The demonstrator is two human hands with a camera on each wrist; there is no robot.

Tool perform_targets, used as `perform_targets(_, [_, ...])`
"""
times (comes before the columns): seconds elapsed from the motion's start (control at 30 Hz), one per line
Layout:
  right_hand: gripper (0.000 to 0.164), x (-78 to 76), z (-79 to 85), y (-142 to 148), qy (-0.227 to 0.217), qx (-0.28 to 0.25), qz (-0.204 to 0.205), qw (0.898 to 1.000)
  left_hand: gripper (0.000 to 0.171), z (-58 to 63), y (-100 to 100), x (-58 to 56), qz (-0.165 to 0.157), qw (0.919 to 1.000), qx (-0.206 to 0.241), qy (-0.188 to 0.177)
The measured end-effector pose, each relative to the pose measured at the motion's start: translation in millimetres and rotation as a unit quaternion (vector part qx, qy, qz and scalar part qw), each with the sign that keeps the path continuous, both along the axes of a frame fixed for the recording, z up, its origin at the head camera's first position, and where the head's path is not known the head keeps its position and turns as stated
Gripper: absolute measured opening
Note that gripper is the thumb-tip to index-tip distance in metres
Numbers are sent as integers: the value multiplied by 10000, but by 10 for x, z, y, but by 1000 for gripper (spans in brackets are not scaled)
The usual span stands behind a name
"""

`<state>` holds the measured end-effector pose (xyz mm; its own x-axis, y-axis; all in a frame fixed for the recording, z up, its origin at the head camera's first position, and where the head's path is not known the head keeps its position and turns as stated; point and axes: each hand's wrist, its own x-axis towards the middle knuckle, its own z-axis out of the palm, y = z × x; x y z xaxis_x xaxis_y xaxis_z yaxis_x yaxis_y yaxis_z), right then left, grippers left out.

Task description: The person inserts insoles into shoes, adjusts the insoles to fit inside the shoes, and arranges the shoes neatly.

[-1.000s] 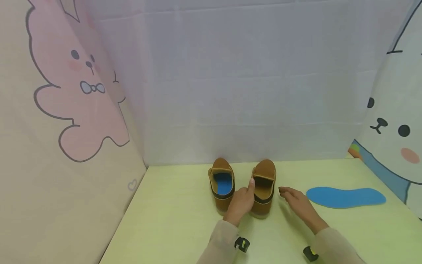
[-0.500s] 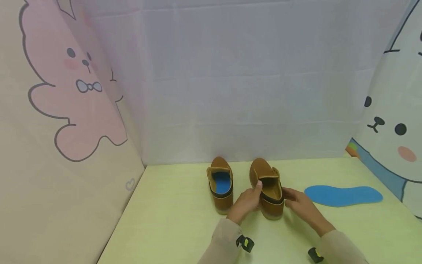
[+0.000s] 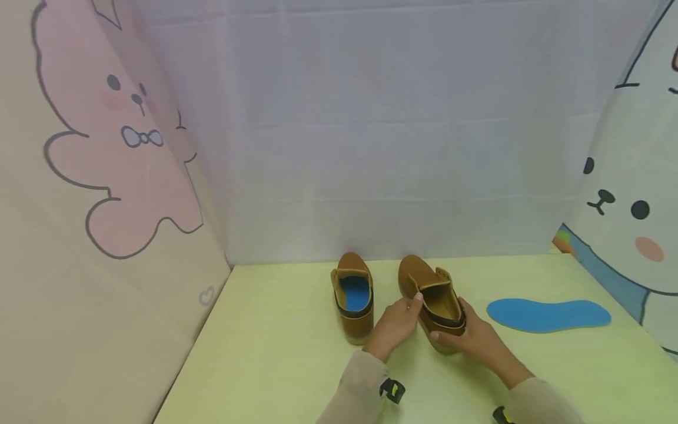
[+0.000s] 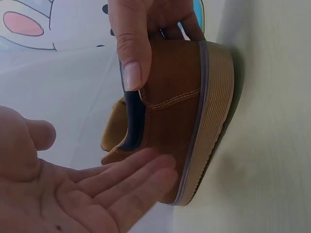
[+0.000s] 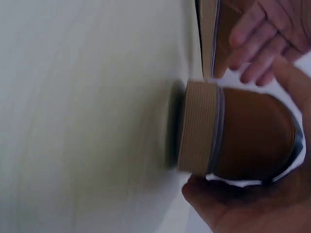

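Observation:
A brown loafer, toe pointing back and left, stands between both hands with its tan inside showing. My right hand grips its heel, thumb on the back and fingers along the right side. Beside the loafer's left side is my left hand. In the left wrist view the left hand's fingers are straight and overlap the brown upper, its thumb apart. The right wrist view shows the heel close up, inside the right hand's curve. To the left stands the matching loafer, a blue insole inside it.
A loose blue insole lies flat on the pale yellow table, right of the right hand. A white cloth hangs behind the table. Printed cloths with cartoon animals flank both sides.
The right hand has come in from the right and taken hold of the right loafer's heel. That loafer has turned, heel swinging right. The left hand has shifted slightly right.

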<state>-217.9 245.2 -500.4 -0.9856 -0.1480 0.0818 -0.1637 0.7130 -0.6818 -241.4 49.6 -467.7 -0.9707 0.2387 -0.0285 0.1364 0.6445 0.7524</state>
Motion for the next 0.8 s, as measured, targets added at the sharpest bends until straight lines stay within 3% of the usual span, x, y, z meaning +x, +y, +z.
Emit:
perform_targets(0.17, [113,-23,39,-138,179,399,-490,9978,56,48,-102,-29,-109,9985,181,496])
perform_targets(0.43, [96,-100,-17,-70,348,578,-603,9959,47,176,-253,-18,-303,9930,540,1002])
perform_targets(0.8, [91,-255,-14,193,321,610,13,9976,43,184,-319,-21,-385,9888,868,1155])
